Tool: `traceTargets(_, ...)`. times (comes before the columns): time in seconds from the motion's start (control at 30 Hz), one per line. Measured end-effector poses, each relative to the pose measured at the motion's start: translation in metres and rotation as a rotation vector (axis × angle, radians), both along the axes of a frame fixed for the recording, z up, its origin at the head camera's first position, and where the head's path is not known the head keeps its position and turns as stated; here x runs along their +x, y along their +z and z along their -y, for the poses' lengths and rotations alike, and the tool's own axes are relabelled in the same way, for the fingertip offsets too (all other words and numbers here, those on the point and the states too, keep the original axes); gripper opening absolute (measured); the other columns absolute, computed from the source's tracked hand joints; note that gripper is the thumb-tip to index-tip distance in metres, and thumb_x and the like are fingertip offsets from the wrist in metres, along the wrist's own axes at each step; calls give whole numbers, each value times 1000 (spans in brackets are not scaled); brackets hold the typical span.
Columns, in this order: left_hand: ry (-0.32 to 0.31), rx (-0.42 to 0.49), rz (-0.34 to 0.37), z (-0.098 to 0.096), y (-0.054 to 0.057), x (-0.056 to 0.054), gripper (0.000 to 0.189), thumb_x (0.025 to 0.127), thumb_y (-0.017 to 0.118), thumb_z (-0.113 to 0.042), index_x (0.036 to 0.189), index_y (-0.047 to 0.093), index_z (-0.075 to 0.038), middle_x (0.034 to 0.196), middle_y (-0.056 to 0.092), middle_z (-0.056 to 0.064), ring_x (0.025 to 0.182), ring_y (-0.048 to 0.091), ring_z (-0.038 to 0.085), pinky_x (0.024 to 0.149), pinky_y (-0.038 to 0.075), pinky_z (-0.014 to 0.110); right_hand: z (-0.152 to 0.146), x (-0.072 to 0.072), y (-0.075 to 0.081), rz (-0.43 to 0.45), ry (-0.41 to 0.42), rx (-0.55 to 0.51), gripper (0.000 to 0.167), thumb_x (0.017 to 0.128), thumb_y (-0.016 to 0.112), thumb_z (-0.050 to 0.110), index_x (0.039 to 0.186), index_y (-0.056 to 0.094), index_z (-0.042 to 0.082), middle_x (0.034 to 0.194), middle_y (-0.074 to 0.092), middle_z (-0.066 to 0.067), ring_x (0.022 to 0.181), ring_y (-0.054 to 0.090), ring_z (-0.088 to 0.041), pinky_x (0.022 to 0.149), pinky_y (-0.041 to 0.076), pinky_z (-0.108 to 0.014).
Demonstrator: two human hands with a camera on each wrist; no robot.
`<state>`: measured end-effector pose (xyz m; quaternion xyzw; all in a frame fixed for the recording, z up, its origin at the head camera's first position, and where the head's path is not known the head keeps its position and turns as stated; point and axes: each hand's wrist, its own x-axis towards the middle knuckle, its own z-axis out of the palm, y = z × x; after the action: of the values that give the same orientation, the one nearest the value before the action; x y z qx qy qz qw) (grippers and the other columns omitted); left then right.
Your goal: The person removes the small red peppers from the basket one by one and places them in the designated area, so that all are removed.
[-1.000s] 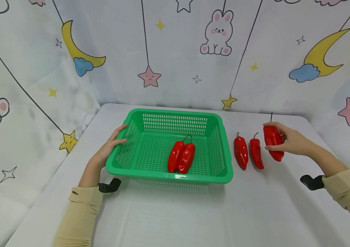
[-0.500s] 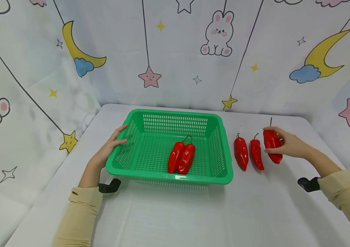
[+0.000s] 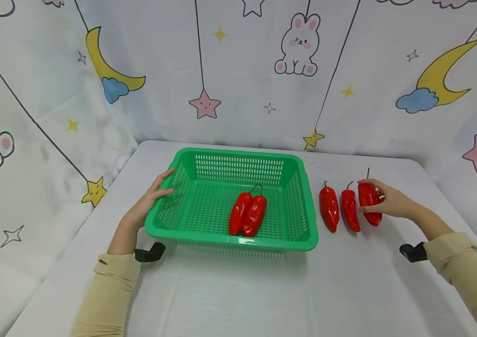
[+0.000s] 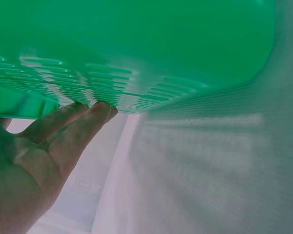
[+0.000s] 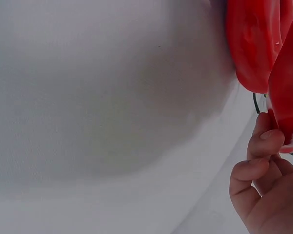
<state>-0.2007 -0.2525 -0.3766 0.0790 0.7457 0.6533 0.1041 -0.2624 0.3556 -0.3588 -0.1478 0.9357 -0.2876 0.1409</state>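
Note:
My left hand (image 3: 143, 205) is at the left end of a green plastic basket (image 3: 238, 241), holding its rim. In the left wrist view its extended fingers (image 4: 71, 134) touch the slotted outer wall below the rim. Two red peppers (image 3: 254, 216) lie side by side in the basket, stems pointing away. To its right, my right hand (image 3: 392, 201) grips another red pepper (image 3: 368, 195) between thumb and fingers, stem up. Whether that pepper touches the table cannot be told. Left of it lie a slim red pepper (image 3: 350, 213) and a wider red pepper (image 3: 328, 210).
Everything stands on a white-covered table (image 3: 238, 295). A patterned cloth backdrop (image 3: 238, 61) with moons, stars and a rabbit rises behind the far edge. A dark wrist device (image 3: 150, 252) sits on the left wrist and another wrist device (image 3: 413, 252) on the right.
My right hand has moved slightly toward me and left with its pepper, nearer the slim pepper. The left hand, the basket and the other peppers have stayed in place.

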Motion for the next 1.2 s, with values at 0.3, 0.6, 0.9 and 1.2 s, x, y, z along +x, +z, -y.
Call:
traceTargets(0.3, 1, 2, 0, 0, 0, 0, 59, 97, 40, -24, 148, 11, -25, 151, -12, -3, 136, -7, 28, 101, 17, 57, -6, -7, -16, 23, 55, -35, 76, 76, 72, 27, 134, 27, 5, 112, 40, -28, 96, 44, -43, 62, 52, -39)
traceTargets(0.6, -2, 18, 11, -1, -1, 0, 59, 97, 40, -23, 148, 10, -25, 151, -11, -2, 135, -2, 31, 100, 20, 56, -9, -12, -29, 70, 80, -17, 76, 76, 72, 30, 133, 27, 7, 114, 39, -28, 100, 39, -44, 64, 52, -38)
traceTargets(0.9, -8, 24, -2, 2, -1, 1, 58, 98, 39, -24, 148, 10, -24, 151, -12, -1, 135, 1, 33, 99, 21, 55, 6, -5, -25, 79, 84, -31, 79, 73, 72, 32, 132, 28, 3, 115, 38, -31, 101, 38, -48, 65, 51, -42)
traceTargets(1.2, -4, -9, -27, 1, -1, -1, 59, 97, 40, -24, 148, 11, -23, 152, -12, 0, 136, -11, 28, 101, 10, 59, 5, -3, -29, 82, 26, 39, 86, 73, 74, 31, 138, 25, 2, 125, 32, -33, 110, 30, -51, 69, 50, -47)
